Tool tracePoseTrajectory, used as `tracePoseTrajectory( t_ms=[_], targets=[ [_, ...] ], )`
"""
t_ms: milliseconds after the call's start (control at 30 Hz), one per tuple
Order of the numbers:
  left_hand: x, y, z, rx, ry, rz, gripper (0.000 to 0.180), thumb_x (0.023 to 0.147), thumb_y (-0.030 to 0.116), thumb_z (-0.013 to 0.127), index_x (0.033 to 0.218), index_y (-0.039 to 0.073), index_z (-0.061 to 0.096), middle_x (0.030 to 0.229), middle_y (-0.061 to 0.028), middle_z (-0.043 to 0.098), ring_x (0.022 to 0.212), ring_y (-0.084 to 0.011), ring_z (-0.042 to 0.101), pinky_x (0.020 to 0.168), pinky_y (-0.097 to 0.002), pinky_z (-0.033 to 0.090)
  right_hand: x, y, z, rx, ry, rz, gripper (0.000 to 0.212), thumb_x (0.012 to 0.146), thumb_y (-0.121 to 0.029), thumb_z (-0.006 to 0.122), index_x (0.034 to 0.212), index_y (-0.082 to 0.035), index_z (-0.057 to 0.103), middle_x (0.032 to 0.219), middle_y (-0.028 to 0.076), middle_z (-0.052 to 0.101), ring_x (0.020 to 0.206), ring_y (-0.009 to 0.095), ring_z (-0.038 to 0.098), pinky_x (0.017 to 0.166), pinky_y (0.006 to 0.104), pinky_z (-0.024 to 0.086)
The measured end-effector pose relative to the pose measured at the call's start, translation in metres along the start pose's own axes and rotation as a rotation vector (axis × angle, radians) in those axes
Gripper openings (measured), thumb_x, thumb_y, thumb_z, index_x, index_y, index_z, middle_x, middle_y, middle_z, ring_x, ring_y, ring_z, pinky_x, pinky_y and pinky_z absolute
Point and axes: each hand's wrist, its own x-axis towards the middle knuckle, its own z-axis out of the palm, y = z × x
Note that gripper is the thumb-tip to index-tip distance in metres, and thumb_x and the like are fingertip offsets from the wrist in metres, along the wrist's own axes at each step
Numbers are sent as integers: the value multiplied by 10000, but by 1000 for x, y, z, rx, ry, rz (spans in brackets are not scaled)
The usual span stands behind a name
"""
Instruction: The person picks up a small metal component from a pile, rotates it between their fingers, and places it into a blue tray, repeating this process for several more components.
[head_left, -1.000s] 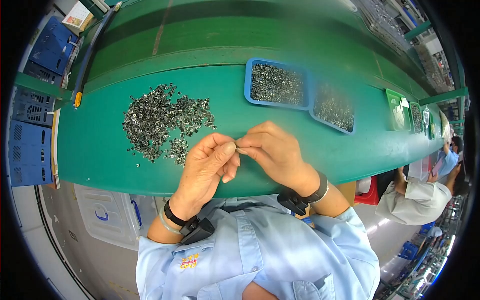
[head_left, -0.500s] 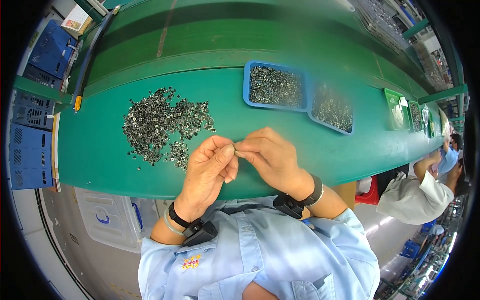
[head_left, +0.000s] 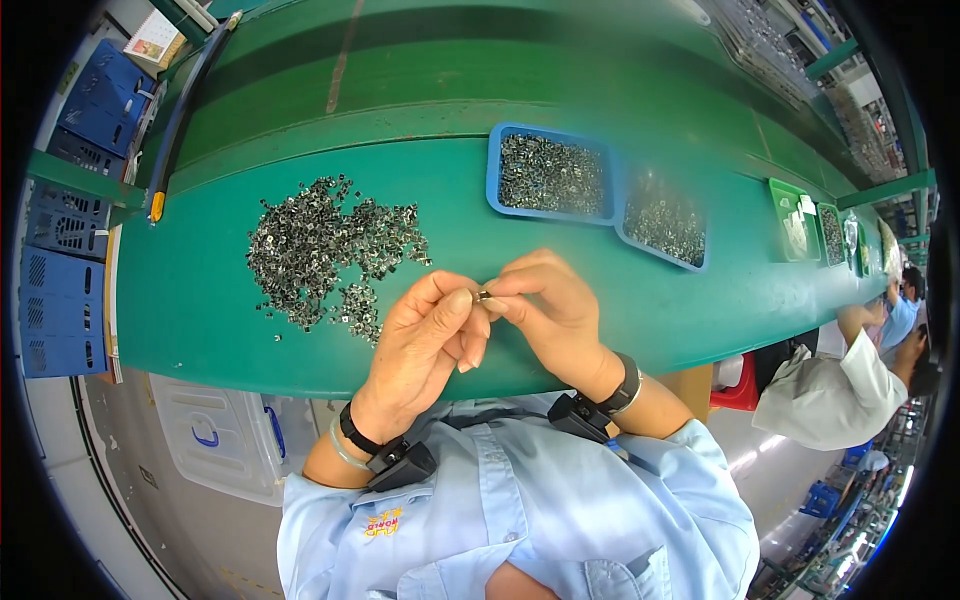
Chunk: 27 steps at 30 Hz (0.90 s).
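Note:
Over the near edge of the green table, my left hand [head_left: 425, 335] and my right hand [head_left: 545, 310] meet fingertip to fingertip. Between their pinched thumbs and forefingers sits a small dark, shiny metal piece [head_left: 484, 296], mostly covered by the fingers. Both hands are closed on it. A loose pile of small square metal pieces [head_left: 300, 250], black and silver, spreads on the table just beyond my left hand. Past my right hand stands a blue tray [head_left: 492, 175] filled with similar small pieces, and a second blue tray [head_left: 660, 250], partly blurred, touches its right side.
Beyond the table runs a green conveyor belt [head_left: 430, 70]. Farther right lie a light green tray [head_left: 785, 195] with white items and a person in pale clothing [head_left: 830, 390]. Blue crates [head_left: 62, 310] stand at the left; a clear lidded box [head_left: 215, 440] sits below the table.
My right hand has shifted slightly right and the metal piece shows more between the fingertips. The mark on the belt has moved a little to the right.

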Motion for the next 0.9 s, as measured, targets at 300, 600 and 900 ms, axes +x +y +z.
tracePoseTrajectory(
  t_ms=[300, 600, 900],
  targets=[
    [-3, -3, -2, -57, -43, 25, 162, 913, 205, 558, 945, 48, 529, 663, -42, 565, 468, -90, 448, 433, -233, 329, 0, -6, 3, 59, -20, -13, 136, 774, -32, 676, 899, -65, 637, 833, 46, 623, 771, 172, 588, 658, 279, 488],
    [-6, 4, -8, -89, -87, 2, 132, 902, 168, 573, 911, 43, 529, 709, -63, 593, 481, -97, 472, 431, -237, 361, 6, -13, 3, -91, -79, -127, 157, 760, -48, 687, 907, -74, 639, 805, 49, 623, 737, 182, 603, 612, 284, 498],
    [-6, 9, -6, 36, -17, -30, 137, 919, 171, 548, 907, 35, 532, 734, -65, 583, 517, -96, 499, 436, -214, 380, 5, -7, 3, -98, -93, -81, 125, 768, -38, 678, 885, -59, 640, 786, 52, 617, 732, 172, 607, 600, 275, 502]
  ],
)
